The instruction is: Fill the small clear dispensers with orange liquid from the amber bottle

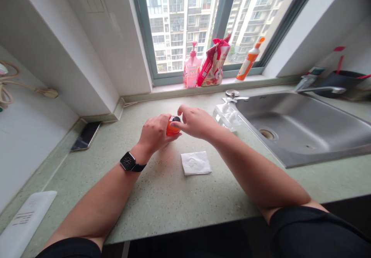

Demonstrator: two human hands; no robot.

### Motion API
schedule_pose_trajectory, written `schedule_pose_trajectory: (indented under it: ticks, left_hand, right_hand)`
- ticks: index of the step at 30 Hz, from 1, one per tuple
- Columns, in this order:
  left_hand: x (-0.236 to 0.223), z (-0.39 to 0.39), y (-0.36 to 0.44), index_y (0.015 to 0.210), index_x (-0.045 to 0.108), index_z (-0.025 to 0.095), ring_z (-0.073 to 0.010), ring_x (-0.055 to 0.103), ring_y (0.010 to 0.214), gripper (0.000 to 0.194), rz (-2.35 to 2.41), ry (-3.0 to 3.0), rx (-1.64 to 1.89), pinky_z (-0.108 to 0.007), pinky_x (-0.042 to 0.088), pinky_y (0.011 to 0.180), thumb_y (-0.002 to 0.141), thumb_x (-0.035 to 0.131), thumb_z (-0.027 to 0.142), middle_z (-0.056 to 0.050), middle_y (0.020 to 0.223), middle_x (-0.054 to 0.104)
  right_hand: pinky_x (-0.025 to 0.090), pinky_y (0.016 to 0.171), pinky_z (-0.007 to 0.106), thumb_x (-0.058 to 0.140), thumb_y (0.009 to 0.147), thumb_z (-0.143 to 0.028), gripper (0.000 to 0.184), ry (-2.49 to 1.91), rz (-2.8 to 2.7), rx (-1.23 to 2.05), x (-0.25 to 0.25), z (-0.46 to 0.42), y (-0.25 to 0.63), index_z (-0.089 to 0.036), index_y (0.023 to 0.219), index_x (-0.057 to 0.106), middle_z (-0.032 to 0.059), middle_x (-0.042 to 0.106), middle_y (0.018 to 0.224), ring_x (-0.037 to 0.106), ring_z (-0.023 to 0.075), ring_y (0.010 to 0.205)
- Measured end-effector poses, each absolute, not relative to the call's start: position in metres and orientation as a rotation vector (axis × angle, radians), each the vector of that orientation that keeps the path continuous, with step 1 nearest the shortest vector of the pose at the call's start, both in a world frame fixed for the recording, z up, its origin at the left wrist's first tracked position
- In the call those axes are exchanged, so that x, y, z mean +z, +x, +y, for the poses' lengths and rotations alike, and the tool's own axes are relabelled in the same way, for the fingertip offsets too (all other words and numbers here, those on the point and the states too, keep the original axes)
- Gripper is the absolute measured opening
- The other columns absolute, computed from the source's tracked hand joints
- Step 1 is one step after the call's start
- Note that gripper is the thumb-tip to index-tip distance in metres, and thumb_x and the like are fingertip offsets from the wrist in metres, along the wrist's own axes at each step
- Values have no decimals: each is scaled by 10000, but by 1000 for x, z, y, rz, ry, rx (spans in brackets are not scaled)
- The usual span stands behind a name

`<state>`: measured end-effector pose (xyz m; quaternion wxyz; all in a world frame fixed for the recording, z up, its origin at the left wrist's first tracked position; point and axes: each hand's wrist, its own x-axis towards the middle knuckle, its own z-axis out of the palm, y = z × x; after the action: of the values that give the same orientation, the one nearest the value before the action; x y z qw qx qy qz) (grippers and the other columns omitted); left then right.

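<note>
My left hand (155, 132) is wrapped around a small orange bottle (173, 129), which it holds just above or on the counter; most of the bottle is hidden by the fingers. A round black cap (176, 119) tops the bottle. My right hand (194, 122) comes in from the right, its thumb and curled forefinger around the cap. Nearer to me, below both hands, a folded white tissue (196, 163) lies flat on the counter. Just right of my right hand, partly behind the forearm, stands a clear bottle-like container with white pump tops (228, 113).
A steel sink (278, 155) with a tap is on the right. A phone (86, 136) and a white slotted plastic piece (27, 219) lie at left. Along the windowsill stand a pink pump bottle (191, 70), a red-and-white bag (216, 63) and an orange-and-white bottle (248, 63).
</note>
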<state>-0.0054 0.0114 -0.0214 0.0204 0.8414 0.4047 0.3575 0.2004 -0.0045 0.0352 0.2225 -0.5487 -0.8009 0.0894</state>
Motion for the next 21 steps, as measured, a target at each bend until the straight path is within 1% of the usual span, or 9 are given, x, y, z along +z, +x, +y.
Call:
schedule_pose_trajectory:
  ticks: [1,3,5,6,8,10,13,17,21]
  left_hand:
    - [-21,11,-5,1164,687,195,-356,698,979,491,1251,2603,1116,-401,469,879,842,866,520,-154,1045,747]
    - [-21,10,-4,1156,688,191,-350,700,964,485,1246,2595,1144,-386,469,846,835,876,502,-148,1016,735]
    - [-21,10,-5,1163,685,191,-344,702,954,476,1244,2595,1169,-375,465,821,828,887,463,-143,1007,729]
    - [-21,10,-5,1175,681,193,-343,702,958,484,1240,2602,1170,-374,464,818,824,893,452,-144,1019,731]
    - [-22,10,-5,1199,672,196,-346,702,975,513,1235,2622,1160,-378,465,824,818,901,453,-151,1061,737]
    - [-22,10,-5,1208,665,195,-352,702,989,537,1238,2641,1133,-386,469,832,816,901,478,-160,1093,737]
    - [-22,10,-5,1207,655,196,-353,694,1001,542,1266,2664,1080,-400,471,859,830,882,512,-166,1110,739]
    - [-20,9,-5,1182,660,202,-344,684,978,494,1274,2659,1081,-405,462,873,836,874,482,-147,1058,739]
    - [-17,10,-6,1137,664,192,-333,679,922,451,1267,2684,1085,-396,449,836,834,880,446,-131,989,723]
  right_hand:
    - [458,791,352,666,994,-453,254,-1521,-2231,230,36,-5,200,-224,1102,654,68,741,977,646,237,874]
    - [470,830,342,617,999,-313,152,-1350,-2315,244,37,-6,201,-234,1121,659,79,741,1096,661,226,947]
    - [481,902,329,613,960,-207,313,-1139,-2339,276,38,-7,203,-249,1270,630,95,705,1309,666,217,1084]
    - [483,927,331,629,952,-211,380,-1107,-2317,275,38,-7,204,-247,1329,605,107,685,1369,660,221,1130]
    - [483,908,347,669,967,-317,355,-1219,-2257,237,39,-6,205,-219,1304,614,124,717,1306,664,242,1099]
    - [461,825,349,670,991,-440,269,-1409,-2247,196,40,-4,205,-208,1128,667,105,763,1094,662,249,972]
    - [403,744,329,663,1007,-477,262,-1519,-2295,171,40,-1,204,-221,950,675,70,755,920,637,233,866]
    - [402,766,315,673,992,-288,82,-1379,-2355,175,42,-3,205,-229,1042,700,58,746,983,630,213,886]
    - [442,818,309,555,989,-95,287,-1169,-2392,242,42,-8,205,-263,1145,727,64,704,1137,624,186,918]
